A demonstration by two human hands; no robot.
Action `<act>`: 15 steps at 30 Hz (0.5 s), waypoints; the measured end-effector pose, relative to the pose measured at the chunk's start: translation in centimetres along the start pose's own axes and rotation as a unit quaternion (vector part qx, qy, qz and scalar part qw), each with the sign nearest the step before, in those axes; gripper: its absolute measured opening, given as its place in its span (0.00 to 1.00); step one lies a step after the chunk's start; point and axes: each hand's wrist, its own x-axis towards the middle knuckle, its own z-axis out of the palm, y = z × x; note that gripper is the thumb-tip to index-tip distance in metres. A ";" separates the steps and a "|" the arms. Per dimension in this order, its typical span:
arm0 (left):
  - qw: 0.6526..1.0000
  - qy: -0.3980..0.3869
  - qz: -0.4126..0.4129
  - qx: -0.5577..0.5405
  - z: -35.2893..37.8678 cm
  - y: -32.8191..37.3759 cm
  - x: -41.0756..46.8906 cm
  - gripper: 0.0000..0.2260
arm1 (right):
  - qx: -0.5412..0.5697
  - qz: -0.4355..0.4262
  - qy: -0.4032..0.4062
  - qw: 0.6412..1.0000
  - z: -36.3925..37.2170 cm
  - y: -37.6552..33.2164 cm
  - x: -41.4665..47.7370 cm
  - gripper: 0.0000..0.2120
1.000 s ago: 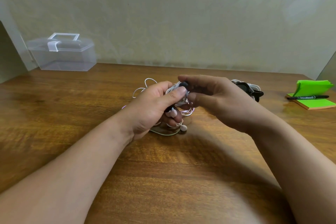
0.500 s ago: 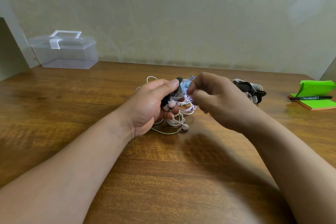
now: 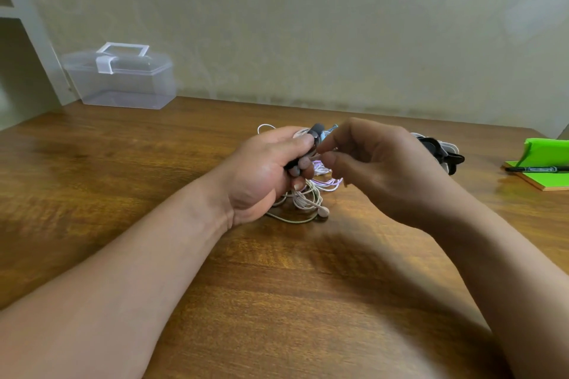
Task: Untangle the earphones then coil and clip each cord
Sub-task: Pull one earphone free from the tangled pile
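Note:
A tangle of earphones [image 3: 308, 198] with white and pale purple cords lies at the middle of the wooden table [image 3: 123, 181]. My left hand [image 3: 264, 174] grips part of the bundle, a dark piece sticking out above its thumb. My right hand [image 3: 378, 163] is close beside it, its thumb and forefinger pinching a thin cord at the bundle's top. One white earbud [image 3: 323, 211] hangs down onto the table below my left hand. Behind my right hand lie black clips [image 3: 443, 152], partly hidden.
A clear plastic box [image 3: 123, 77] with a white handle stands at the back left against the wall. At the right edge lies a green sticky-note pad [image 3: 542, 175] with a black pen [image 3: 535, 168] across it.
My right hand has drawn back a little from over the bundle and now pinches a cord at its top. My left hand has kept its grip and lifted the bundle slightly.

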 end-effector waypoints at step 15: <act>0.921 -0.004 0.028 0.388 -0.1 0.9 -1.4 0.30 | -0.100 -0.057 0.021 0.993 -0.5 0.1 0.1 0.05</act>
